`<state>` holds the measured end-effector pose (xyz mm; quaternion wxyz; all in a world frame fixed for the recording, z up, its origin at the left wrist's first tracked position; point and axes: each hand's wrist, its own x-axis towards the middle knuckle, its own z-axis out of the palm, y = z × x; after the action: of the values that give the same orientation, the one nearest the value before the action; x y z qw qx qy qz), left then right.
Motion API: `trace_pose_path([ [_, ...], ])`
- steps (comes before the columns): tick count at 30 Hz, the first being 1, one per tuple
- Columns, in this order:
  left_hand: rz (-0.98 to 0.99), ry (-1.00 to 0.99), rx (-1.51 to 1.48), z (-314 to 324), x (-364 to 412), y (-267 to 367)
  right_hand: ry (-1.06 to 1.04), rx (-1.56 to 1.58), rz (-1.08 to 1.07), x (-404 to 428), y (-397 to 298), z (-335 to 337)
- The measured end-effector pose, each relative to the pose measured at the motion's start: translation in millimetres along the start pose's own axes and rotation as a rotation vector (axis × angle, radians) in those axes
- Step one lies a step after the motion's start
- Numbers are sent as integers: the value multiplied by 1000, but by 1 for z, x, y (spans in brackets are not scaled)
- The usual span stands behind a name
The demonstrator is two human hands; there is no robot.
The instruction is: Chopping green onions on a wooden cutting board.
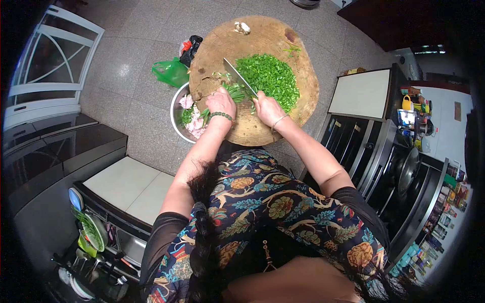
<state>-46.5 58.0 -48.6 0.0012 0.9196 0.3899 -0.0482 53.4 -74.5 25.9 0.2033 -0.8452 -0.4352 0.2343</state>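
Observation:
A thick round wooden chopping block point(250, 130) stands before me. My right hand point(268, 110) grips a kitchen knife point(238, 77), its blade pointing up and to the left across the block. Under my left hand point(221, 104) is a bunch of green stalks point(235, 92), pressed against the wood close to the blade; their cut ends point toward the knife. Beyond the blade spreads a large heap of finely chopped greens point(271, 79). A steel bowl point(175, 117) partly behind my left wrist holds pink minced meat point(195, 123) and some chopped greens.
A garlic bulb point(241, 28) sits at the block's far edge. Left of the block are a green plastic bag point(171, 72) and a black bag point(192, 49). A stove point(382, 166) and cabinets stand right; a pale-tiled counter point(125, 181) and sink point(132, 242) lie at lower left.

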Motion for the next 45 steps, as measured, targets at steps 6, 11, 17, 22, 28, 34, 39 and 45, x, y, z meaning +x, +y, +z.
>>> trace_pose_path([
  [6,-15,-57,6,9,-1,4,-91,3,-2,-29,-17,-11],
  [11,20,-48,-12,3,4,5,-119,24,110,0,-20,10],
  [17,17,17,-31,0,8,3,56,47,-54,11,-2,19],
  [22,14,15,-230,-12,19,21,46,-25,63,4,21,2],
  [28,96,-15,-92,-14,26,27,151,9,70,-12,16,-17],
  [34,71,-14,-178,-17,28,25,58,-17,88,-11,12,-13],
  [39,-45,-78,-403,-23,33,20,55,15,131,27,11,-10],
  [45,-37,4,-551,-39,47,22,92,53,126,21,22,-11],
])
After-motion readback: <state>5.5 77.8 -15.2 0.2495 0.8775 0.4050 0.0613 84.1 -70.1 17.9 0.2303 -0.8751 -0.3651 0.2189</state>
